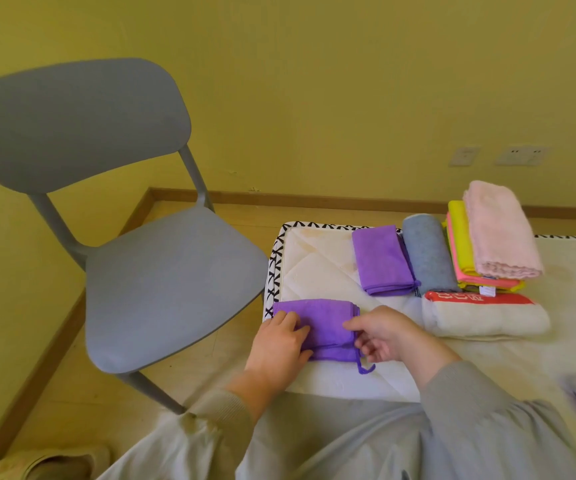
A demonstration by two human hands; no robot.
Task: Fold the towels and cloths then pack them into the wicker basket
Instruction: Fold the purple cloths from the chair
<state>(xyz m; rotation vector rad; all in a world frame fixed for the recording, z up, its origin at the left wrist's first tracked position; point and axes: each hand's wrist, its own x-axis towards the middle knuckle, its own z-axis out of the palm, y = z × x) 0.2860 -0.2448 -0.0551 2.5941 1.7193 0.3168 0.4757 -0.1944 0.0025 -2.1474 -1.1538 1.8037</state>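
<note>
A: Hands?
B: Left hand [279, 344] flat on purple cloth [321, 323], pressing its left end; right hand [383, 336] pinches its right edge.
A: Where?
B: Mattress [317, 271] left edge, by the chair [161, 282]; bare quilting before the folded towels [425, 251] farther back.

Grey chair [161, 271] close beside mattress [314, 265]

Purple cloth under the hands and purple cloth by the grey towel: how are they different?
The near folded purple cloth has the left hand and right hand on it; the far folded purple cloth lies untouched. The near one lies crosswise, the far one lengthwise. Both are purple and folded.
</note>
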